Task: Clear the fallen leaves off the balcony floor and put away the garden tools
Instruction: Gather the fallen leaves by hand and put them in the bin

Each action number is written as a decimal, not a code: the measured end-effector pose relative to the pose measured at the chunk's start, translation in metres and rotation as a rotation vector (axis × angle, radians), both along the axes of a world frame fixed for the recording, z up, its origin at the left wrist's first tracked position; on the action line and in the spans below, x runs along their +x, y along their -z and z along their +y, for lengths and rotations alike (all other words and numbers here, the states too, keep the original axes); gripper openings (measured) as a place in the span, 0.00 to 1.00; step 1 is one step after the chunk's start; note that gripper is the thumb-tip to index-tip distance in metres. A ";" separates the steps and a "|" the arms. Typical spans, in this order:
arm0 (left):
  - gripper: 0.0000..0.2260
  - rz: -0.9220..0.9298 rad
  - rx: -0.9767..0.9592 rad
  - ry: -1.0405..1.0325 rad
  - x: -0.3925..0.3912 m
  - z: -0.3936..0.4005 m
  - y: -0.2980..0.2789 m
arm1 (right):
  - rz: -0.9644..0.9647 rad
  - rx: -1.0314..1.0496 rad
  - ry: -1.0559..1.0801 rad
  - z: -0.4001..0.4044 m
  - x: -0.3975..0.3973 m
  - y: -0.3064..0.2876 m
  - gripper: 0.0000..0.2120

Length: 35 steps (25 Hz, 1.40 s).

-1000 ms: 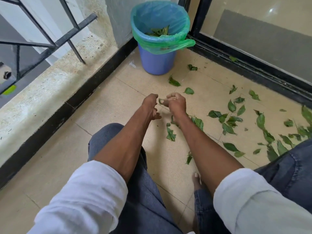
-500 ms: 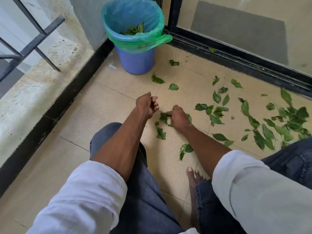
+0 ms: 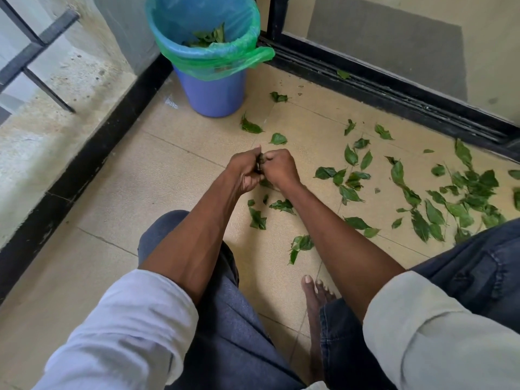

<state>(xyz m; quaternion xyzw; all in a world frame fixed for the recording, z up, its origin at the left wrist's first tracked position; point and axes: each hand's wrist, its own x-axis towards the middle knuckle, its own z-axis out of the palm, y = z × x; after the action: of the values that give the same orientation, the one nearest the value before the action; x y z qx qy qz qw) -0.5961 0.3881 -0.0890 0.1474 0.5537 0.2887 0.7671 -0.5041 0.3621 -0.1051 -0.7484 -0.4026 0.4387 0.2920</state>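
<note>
Green leaves [image 3: 350, 192] lie scattered over the beige tiled floor, thickest at the right [image 3: 472, 198]. A few lie just under my wrists [image 3: 257, 218]. My left hand [image 3: 243, 173] and my right hand [image 3: 281, 167] are pressed together above the floor, both closed, with a small dark-green wad of leaves [image 3: 260, 161] pinched between them. A blue bin [image 3: 211, 94] lined with a green bag stands in the far corner, with leaves [image 3: 208, 38] inside it.
A black skirting and a rough concrete ledge [image 3: 70, 88] with a metal railing run along the left. A black sliding-door track [image 3: 394, 94] and glass door bound the far right. My bare foot [image 3: 315, 294] rests on the tiles between my knees.
My right hand has lifted off the floor leaves and come up against my left hand, bringing leaves with it. The view has shifted slightly.
</note>
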 end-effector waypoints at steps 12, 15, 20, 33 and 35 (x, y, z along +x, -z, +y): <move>0.15 0.094 -0.069 -0.172 -0.034 0.021 0.002 | -0.741 0.091 -0.571 -0.039 0.017 0.085 0.13; 0.15 0.162 -0.050 0.036 -0.033 0.012 -0.003 | -0.281 0.039 -0.044 -0.022 0.011 0.056 0.09; 0.17 0.219 0.008 0.162 -0.026 0.002 0.003 | 0.348 0.112 0.150 -0.002 -0.017 -0.010 0.06; 0.16 0.179 0.022 -0.117 -0.012 0.010 0.000 | -0.753 0.110 -0.596 -0.070 0.017 0.083 0.12; 0.13 0.225 0.023 0.026 -0.015 0.009 0.003 | -0.745 0.121 -0.472 -0.065 0.015 0.074 0.10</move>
<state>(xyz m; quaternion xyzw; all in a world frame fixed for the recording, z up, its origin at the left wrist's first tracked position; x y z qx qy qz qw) -0.6112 0.3975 -0.0915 0.1947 0.6308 0.2669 0.7021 -0.4895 0.2970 -0.1793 -0.7245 -0.6652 0.1695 0.0623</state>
